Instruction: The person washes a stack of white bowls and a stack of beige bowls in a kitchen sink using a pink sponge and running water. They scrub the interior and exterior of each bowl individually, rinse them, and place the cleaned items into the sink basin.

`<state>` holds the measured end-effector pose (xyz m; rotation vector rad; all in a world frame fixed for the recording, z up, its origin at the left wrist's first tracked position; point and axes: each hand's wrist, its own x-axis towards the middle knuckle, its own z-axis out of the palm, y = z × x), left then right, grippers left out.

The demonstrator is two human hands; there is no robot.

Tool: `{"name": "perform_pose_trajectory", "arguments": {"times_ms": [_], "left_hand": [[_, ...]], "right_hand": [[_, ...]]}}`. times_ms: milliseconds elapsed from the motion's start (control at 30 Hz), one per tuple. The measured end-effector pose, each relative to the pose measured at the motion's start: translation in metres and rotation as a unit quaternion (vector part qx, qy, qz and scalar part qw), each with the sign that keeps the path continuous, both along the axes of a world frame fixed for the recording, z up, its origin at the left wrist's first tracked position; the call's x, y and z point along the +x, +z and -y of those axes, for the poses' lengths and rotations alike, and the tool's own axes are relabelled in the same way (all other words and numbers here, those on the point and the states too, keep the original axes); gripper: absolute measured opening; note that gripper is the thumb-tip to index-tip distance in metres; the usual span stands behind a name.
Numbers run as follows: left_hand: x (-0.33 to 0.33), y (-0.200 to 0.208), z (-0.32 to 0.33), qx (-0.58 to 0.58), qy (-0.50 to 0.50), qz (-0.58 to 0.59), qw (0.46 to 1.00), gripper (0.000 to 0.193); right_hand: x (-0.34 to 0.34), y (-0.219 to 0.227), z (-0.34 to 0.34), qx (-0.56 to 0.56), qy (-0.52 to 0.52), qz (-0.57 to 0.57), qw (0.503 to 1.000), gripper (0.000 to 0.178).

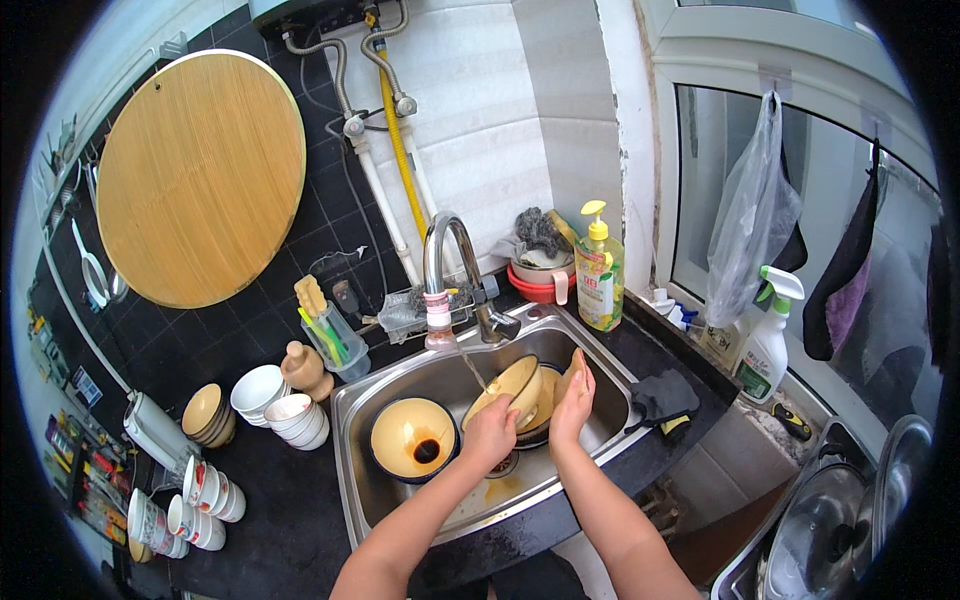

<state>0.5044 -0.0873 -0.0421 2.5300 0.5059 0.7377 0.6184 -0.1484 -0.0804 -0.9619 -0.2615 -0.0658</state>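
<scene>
My left hand (pixel 490 432) is closed on the rim of a tilted bowl (pixel 518 376), cream-yellow inside, above the sink (pixel 352 490). A thin stream of water from the faucet (pixel 437 270) runs down into this bowl. Just right of it, my right hand (pixel 573 402) is held up with its fingers stretched out and no object visible in it. Beneath and behind the tilted bowl, other cream-yellow bowls (pixel 549 392) show in part. To the left in the sink lies a wide yellow bowl (pixel 393 436) with a dark brown puddle at its bottom.
Left counter: stacked white bowls (pixel 262 390), tan bowls (pixel 207 412), patterned cups (pixel 205 524). Behind the sink stand a yellow pump bottle (pixel 600 275) and a red basin (pixel 540 287). Dark gloves (pixel 665 398) lie on the right edge, near a spray bottle (pixel 768 345).
</scene>
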Motion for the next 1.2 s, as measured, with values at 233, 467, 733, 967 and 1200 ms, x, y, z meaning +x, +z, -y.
{"name": "perform_pose_trajectory", "arguments": {"times_ms": [233,467,733,967,1200], "left_hand": [[-0.006,-0.019,-0.012,0.098,-0.104,-0.113,0.983,0.011],[-0.009,-0.046,-0.022,0.169,-0.137,-0.137,0.966,0.010],[-0.064,-0.059,-0.046,0.049,0.102,0.048,0.992,0.020],[-0.145,-0.066,-0.089,-0.104,0.481,-0.114,0.863,0.051],[-0.150,-0.121,-0.121,-0.260,0.548,-0.092,0.790,0.055]], "right_hand": [[0.003,-0.006,-0.004,0.002,-0.009,0.005,1.000,0.041],[0.004,-0.009,-0.008,0.023,-0.005,0.023,0.999,0.040],[0.002,-0.016,-0.010,-0.078,-0.019,0.069,0.994,0.033],[-0.004,-0.008,-0.008,-0.119,0.054,0.063,0.989,0.037],[-0.006,-0.008,-0.006,-0.110,0.050,0.055,0.991,0.037]]}}
